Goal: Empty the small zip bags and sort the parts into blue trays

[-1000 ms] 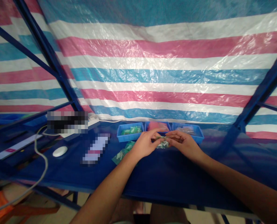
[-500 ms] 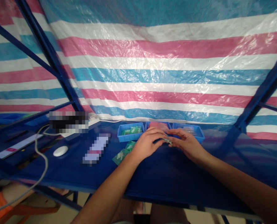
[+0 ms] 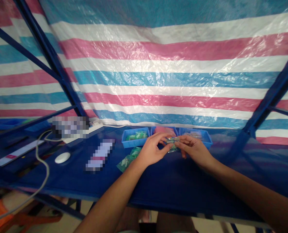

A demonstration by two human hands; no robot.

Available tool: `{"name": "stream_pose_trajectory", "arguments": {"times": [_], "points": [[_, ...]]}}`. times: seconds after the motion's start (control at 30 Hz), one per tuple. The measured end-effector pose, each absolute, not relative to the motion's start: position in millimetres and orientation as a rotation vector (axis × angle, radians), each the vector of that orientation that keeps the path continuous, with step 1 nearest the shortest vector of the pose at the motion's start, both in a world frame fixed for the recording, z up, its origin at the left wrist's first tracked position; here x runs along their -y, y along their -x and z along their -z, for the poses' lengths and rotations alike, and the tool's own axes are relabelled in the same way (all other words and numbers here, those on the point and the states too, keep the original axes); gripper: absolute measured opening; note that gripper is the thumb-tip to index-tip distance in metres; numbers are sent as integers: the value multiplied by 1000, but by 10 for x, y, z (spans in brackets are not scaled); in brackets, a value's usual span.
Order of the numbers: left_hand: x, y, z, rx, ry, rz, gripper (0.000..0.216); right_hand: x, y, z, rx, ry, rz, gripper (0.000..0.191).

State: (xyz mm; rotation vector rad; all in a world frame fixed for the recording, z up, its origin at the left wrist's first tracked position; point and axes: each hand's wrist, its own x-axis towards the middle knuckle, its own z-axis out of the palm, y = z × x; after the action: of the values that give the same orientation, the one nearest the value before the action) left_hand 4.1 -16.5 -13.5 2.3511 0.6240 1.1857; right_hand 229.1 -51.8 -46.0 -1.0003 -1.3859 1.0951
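Note:
A small clear plastic bag (image 3: 174,147) with greenish contents is pinched between my two hands, above the table in front of the blue bins. My left hand (image 3: 155,148) grips its left side with thumb and fingers. On the other side, my right hand (image 3: 193,149) holds it by thumb and fingertips; what exactly lies inside is too small to make out. Beside my left forearm, filled green bags (image 3: 127,160) with white pieces lie on the blue table (image 3: 97,184).
Behind my hands stand a blue bin (image 3: 136,142) of green packets, a bin with pink material (image 3: 163,130) and a third bin (image 3: 208,139) with clear packets. To the left are a blurred phone-like object (image 3: 100,155), a white mouse-shaped object (image 3: 62,157) and a cable (image 3: 48,171).
The bag has been turned and spread, so more of it shows between my fingers. My fingers have shifted their hold slightly; the bins and the bags on the table stay put.

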Motion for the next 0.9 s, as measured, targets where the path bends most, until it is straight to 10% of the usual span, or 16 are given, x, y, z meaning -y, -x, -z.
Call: {"name": "stream_pose_trajectory", "arguments": {"times": [0.2,0.57,0.9], "points": [[142,0,145,-486,-2676,-1191,36,482,-2290,516,1181,946,-1196,70],[170,-44,152,-662,-2474,-1232,20,538,-2278,455,1340,958,-1223,43],[211,-53,99,-548,-2523,-1274,52,527,-2259,493,1170,923,-1359,43]]}}
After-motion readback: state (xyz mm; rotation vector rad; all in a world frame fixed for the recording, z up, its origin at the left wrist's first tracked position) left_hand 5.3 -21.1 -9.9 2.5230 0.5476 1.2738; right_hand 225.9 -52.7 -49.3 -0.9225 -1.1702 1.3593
